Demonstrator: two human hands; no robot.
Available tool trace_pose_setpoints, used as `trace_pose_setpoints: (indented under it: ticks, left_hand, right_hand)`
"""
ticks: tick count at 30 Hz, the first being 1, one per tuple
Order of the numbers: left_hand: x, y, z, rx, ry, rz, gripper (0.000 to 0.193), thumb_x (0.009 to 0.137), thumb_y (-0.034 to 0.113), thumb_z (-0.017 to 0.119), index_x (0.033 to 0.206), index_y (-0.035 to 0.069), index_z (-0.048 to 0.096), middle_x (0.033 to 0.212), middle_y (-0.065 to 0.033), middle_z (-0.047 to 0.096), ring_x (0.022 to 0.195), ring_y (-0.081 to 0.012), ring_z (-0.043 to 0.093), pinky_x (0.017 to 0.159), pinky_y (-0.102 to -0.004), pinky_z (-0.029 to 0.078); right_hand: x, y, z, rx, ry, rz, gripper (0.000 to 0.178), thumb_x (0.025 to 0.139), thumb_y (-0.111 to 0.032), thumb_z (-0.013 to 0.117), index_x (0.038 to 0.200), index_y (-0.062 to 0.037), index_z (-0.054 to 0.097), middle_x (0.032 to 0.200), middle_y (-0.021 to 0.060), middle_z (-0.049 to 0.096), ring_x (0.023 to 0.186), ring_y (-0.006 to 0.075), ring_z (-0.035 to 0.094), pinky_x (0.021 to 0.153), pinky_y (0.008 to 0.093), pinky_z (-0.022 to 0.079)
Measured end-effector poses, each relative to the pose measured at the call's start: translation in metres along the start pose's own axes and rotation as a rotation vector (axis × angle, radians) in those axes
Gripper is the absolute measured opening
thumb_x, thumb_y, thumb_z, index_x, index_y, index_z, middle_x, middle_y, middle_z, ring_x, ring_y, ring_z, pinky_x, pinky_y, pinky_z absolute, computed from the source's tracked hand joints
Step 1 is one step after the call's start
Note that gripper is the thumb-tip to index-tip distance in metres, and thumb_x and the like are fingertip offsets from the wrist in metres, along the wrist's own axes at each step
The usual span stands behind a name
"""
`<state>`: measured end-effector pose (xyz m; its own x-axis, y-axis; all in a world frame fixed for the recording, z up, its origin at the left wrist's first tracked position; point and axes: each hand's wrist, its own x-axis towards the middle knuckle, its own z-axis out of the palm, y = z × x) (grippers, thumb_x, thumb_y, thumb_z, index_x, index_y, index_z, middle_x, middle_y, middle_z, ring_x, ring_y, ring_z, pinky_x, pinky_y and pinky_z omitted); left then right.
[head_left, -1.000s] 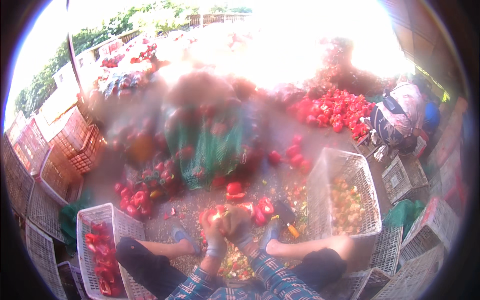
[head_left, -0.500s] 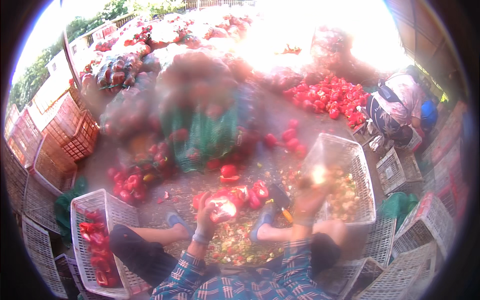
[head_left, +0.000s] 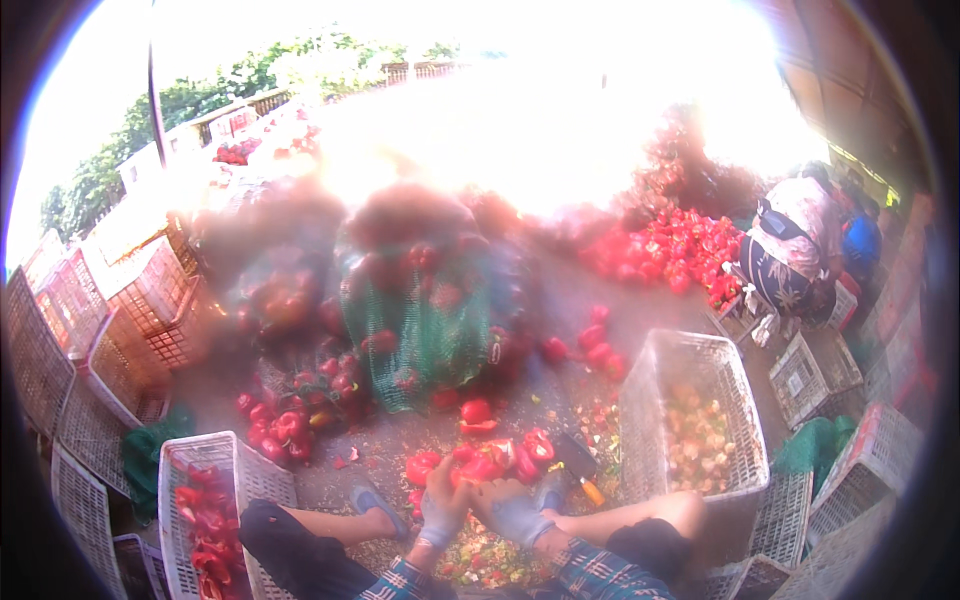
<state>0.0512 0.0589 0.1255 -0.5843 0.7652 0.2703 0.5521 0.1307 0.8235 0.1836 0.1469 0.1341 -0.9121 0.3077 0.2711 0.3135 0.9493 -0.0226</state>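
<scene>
My left hand and my right hand meet in front of me, close to a small heap of red bell peppers on the floor. Pale coverings like gloves show on the backs of both. The fingers are bent inward and nearly touch; what they hold, if anything, is hidden. One pepper in the heap shows a pale cut face. Just right of the heap lies a dark, broad-bladed knife with an orange handle. Scraps and seeds litter the floor between my legs.
A white crate of red pepper pieces stands at my left, another with pale cores at my right. Green mesh sacks of peppers rise ahead. A person bends at the far right, by a large pepper pile. Stacked crates line the left.
The view has tilted up. My right hand has come from the core crate to beside my left. The cut pepper my left hand held up no longer shows in it; that hand is lower.
</scene>
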Motion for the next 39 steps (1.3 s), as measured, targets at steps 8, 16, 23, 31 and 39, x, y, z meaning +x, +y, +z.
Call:
trace_pose_setpoints:
  ticks: [8, 16, 23, 31, 39]
  left_hand:
    - [-0.005, -0.001, 0.017, 0.091, -0.081, -0.155, 0.055, 0.09, 0.034, 0.057, 0.139, 0.012, 0.053, 0.129, -0.0208, 0.059, 0.12, -0.0374, 0.058, 0.101, -0.0453, 0.046]
    - [-0.011, -0.004, 0.032, 0.027, -0.062, -0.202, 0.056, 0.089, 0.036, 0.058, 0.14, 0.013, 0.053, 0.124, -0.0218, 0.061, 0.114, -0.0394, 0.061, 0.097, -0.0467, 0.048]
    - [-0.009, -0.013, 0.04, -0.055, 0.05, -0.101, 0.053, 0.088, 0.023, 0.059, 0.137, 0.004, 0.054, 0.13, -0.0227, 0.059, 0.119, -0.0359, 0.059, 0.102, -0.042, 0.046]
    - [0.028, -0.06, -0.02, -0.811, 0.221, -0.352, 0.024, 0.092, 0.016, 0.053, 0.107, 0.001, 0.062, 0.106, -0.012, 0.064, 0.092, -0.0226, 0.065, 0.083, -0.033, 0.054]
    - [0.063, -0.048, -0.221, -1.266, 0.504, -0.08, 0.031, 0.096, 0.033, 0.053, 0.107, 0.004, 0.06, 0.098, -0.0099, 0.065, 0.09, -0.024, 0.064, 0.08, -0.0369, 0.054]
  right_hand:
    - [-0.001, 0.018, 0.01, -0.063, -0.134, -0.201, 0.01, 0.086, -0.02, 0.06, 0.09, -0.0121, 0.064, 0.08, 0.0032, 0.067, 0.067, 0.0206, 0.07, 0.053, 0.0383, 0.05]
    - [-0.008, 0.016, 0.01, -0.307, -0.191, -0.27, 0.007, 0.082, -0.018, 0.059, 0.081, -0.0149, 0.066, 0.066, 0.0005, 0.063, 0.055, 0.0163, 0.064, 0.043, 0.0375, 0.04]
    - [-0.02, 0.019, 0.011, -0.431, -0.035, -0.153, 0.011, 0.084, -0.025, 0.061, 0.093, -0.018, 0.059, 0.064, -0.0042, 0.056, 0.052, 0.0127, 0.059, 0.041, 0.0343, 0.039]
    - [-0.017, 0.04, 0.0, 0.544, 0.559, 0.886, 0.027, 0.089, -0.03, 0.073, 0.089, -0.0065, 0.06, 0.073, 0.0053, 0.062, 0.068, 0.0224, 0.064, 0.062, 0.0373, 0.051]
    - [-0.114, 0.245, 0.021, 0.949, 1.553, 1.058, 0.042, 0.092, -0.036, 0.071, 0.119, -0.0081, 0.055, 0.093, 0.006, 0.066, 0.078, 0.0199, 0.064, 0.068, 0.0329, 0.054]
